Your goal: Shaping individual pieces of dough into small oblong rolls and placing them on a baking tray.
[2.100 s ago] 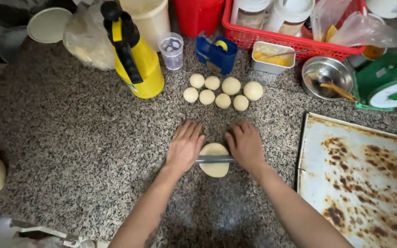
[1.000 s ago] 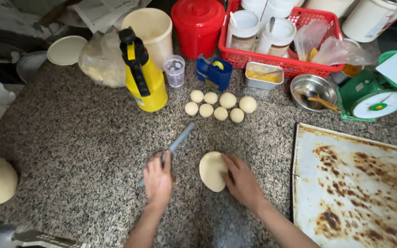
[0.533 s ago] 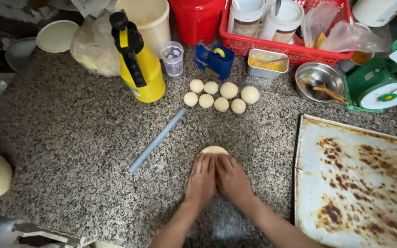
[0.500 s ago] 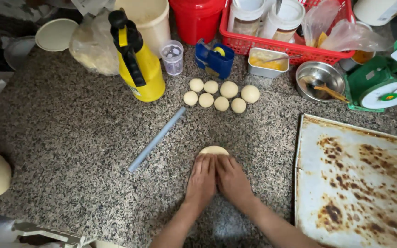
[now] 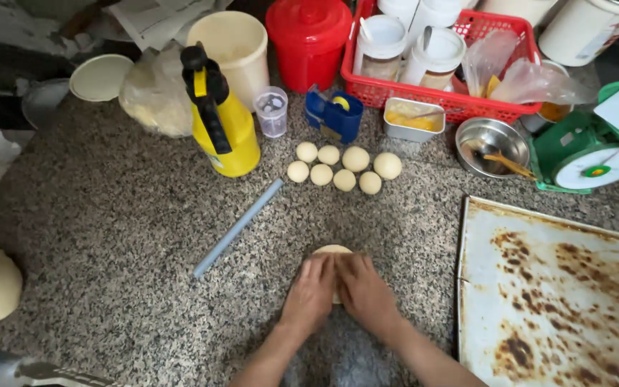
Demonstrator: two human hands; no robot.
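Hands: left hand and right hand, fingers flat, cover dough disc.

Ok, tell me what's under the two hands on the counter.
A flattened piece of pale dough lies under the left hand and right hand. Only its far edge shows; the rest is covered by the hands, so its full shape cannot be seen.

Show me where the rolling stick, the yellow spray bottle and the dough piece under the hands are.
rolling stick (image 5: 238, 228), head view, middle of its shaft
yellow spray bottle (image 5: 234, 143), head view, yellow body
dough piece (image 5: 332, 249), head view, uncovered top edge
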